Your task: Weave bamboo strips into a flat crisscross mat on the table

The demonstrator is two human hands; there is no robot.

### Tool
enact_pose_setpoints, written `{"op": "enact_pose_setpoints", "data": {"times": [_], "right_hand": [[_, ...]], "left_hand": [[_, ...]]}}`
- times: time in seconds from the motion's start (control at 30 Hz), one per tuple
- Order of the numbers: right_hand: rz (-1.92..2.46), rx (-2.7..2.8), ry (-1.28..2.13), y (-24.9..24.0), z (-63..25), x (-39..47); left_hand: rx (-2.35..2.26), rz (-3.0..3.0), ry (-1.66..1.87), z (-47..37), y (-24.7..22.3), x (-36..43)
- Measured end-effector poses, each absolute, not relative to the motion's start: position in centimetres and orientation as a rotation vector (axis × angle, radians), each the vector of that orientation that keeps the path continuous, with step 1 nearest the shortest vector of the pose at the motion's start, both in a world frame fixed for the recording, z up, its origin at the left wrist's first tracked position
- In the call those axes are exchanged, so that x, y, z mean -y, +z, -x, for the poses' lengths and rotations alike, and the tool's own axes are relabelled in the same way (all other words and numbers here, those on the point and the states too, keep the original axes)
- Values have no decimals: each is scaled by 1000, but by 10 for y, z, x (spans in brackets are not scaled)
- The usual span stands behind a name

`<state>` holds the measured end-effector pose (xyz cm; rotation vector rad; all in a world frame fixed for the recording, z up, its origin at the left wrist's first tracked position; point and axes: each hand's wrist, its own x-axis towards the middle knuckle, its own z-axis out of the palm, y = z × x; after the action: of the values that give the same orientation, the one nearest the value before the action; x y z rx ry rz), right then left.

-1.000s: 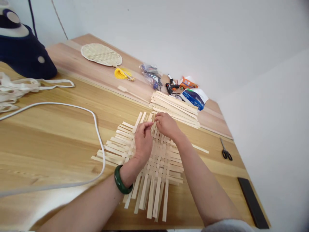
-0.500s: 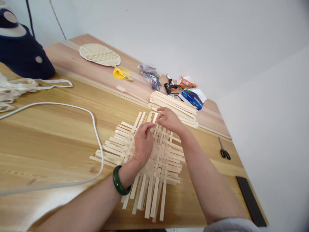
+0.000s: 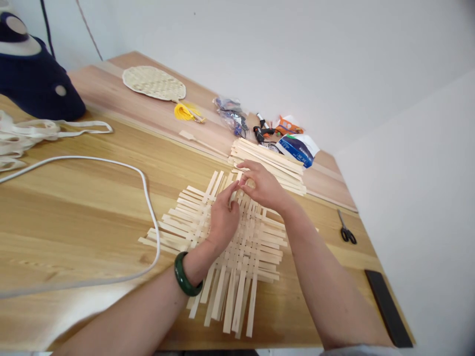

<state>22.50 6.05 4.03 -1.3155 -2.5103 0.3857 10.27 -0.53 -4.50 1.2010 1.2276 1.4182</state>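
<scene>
Beneath my hands lies a woven mat of pale wooden strips [image 3: 243, 247], their loose ends sticking out on all sides. My left hand [image 3: 224, 217] is over the mat's upper middle, index finger stretched forward and thumb apart. At the far edge, my right hand [image 3: 262, 185] has thumb and index finger pinched around the end of an upright strip, the other fingers raised. The fingertips of both hands almost meet there. My right forearm covers part of the mat's right side. A green bangle [image 3: 185, 274] circles my left wrist.
Behind the mat lies a stack of loose strips [image 3: 269, 163]. Scissors [image 3: 346, 230] and a black bar [image 3: 389, 309] sit right. A white cord [image 3: 146, 198], iron [image 3: 37, 81] and pale tape [image 3: 25, 131] are left. A woven fan [image 3: 154, 82] and glue gun [image 3: 263, 132] stand farther back.
My left hand has shifted slightly forward and right, its index finger straighter. My right hand's upper fingers have lifted and spread. A pale strip tip now shows beyond my right forearm.
</scene>
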Motion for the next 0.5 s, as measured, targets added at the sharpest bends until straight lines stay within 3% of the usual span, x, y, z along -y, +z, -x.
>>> {"op": "enact_pose_setpoints", "data": {"times": [0.27,0.43,0.5], "right_hand": [[1378,2357,448,31,-231,-52],[1941,2010,347,25,-280,-22],[2050,1998,483,24,-299,-7]], "left_hand": [[-1455,-1296,1264,-99,-34,-2],[-1470,-1263,1268,-100,-33,-2],[-1467,-1245,1280,-100,-34,-2]]}}
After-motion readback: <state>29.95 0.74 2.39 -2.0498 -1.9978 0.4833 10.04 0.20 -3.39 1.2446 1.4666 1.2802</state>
